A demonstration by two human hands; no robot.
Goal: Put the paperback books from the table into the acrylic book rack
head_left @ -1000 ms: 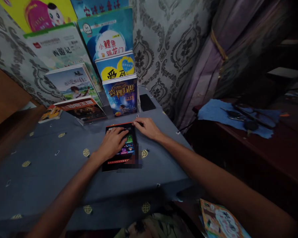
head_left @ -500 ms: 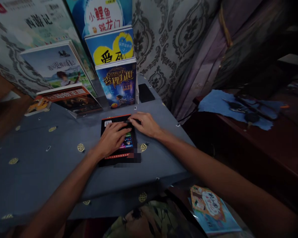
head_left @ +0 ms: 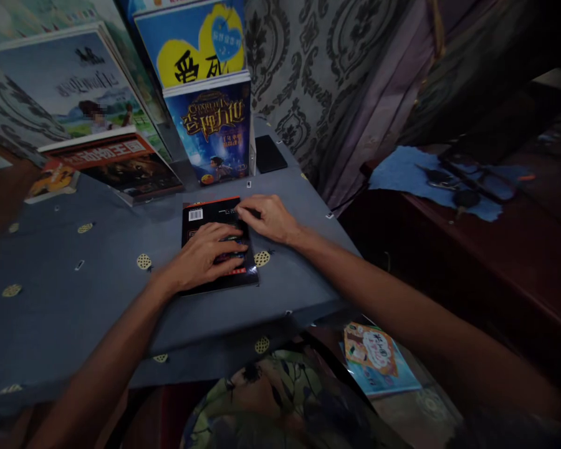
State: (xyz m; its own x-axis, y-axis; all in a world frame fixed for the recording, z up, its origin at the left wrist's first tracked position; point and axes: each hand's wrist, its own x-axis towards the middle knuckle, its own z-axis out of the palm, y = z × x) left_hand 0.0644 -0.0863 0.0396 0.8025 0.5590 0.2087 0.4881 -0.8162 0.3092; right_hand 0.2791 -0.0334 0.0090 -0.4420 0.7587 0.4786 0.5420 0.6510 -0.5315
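A black book (head_left: 215, 216) lies on the cloth-covered table with its back cover up and a barcode near its far left corner. My left hand (head_left: 210, 254) rests flat across the cover with its fingers spread, hiding much of the middle. At the far right corner of the same book, my right hand (head_left: 267, 218) is closed, thumb and index finger pressed together at the edge. Just beyond the book stands a blue book (head_left: 215, 134) with gold title lettering.
Behind, several books stand upright, among them a blue-and-yellow book (head_left: 191, 47) and an animal book (head_left: 121, 163). A dark flat object (head_left: 271, 154) lies beside them. On the right, a blue cloth (head_left: 402, 171) carries glasses and keys. More books (head_left: 378, 358) lie below the table edge.
The view has tilted down, so everything sits higher in the picture. My left hand has slid toward the near side of the black book, its fingers wider apart. My right hand stays by the far right corner.
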